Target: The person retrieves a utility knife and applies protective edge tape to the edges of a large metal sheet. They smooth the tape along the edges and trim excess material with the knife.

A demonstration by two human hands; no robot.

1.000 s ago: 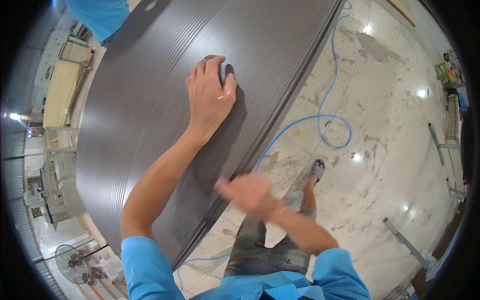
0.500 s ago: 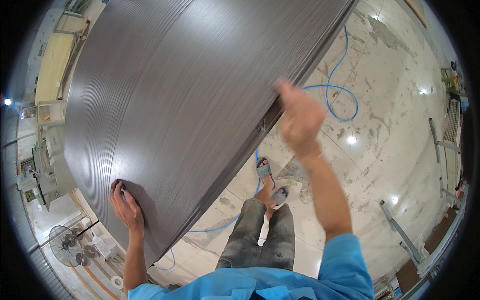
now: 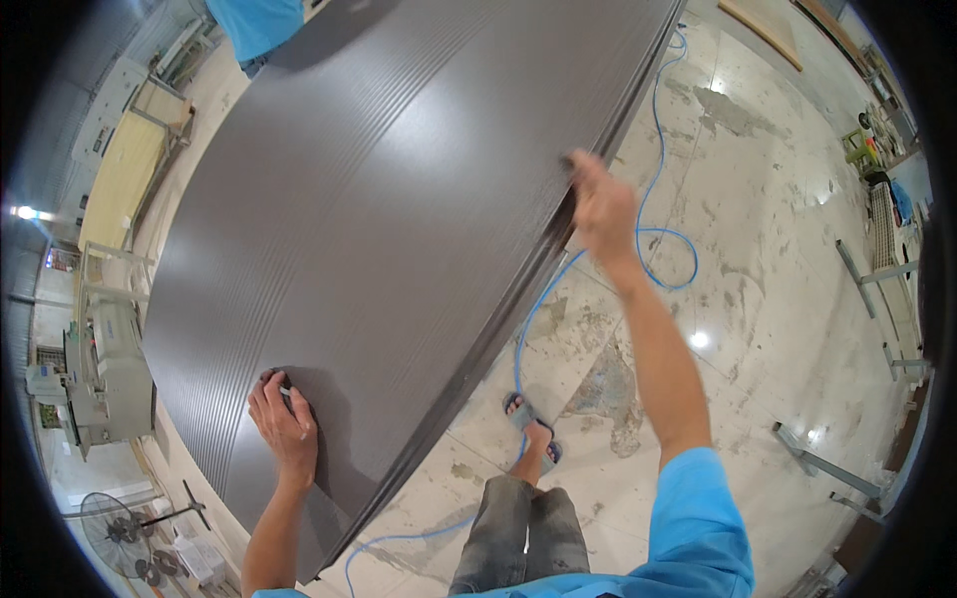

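A large dark grey-brown panel with bands of fine parallel grooves lies in front of me, its long edge running from lower left to upper right. My left hand rests on its near left part, beside a grooved band. Its fingers are curled around a small dark and pale object, too covered to name. Close to the panel's long right edge is my right hand, blurred by motion. The fingers look closed, and a small dark thing shows at their tips; its kind cannot be made out.
A blue hose loops over the stained pale floor on the right. Metal supports stand at the far right. To the left are a standing fan and a machine. Another person's blue clothing shows at the far left of the panel.
My view has shifted along the panel, and another person's blue clothing has come into sight at the top. My right hand stays near the long edge, still blurred; the left remains on the panel.
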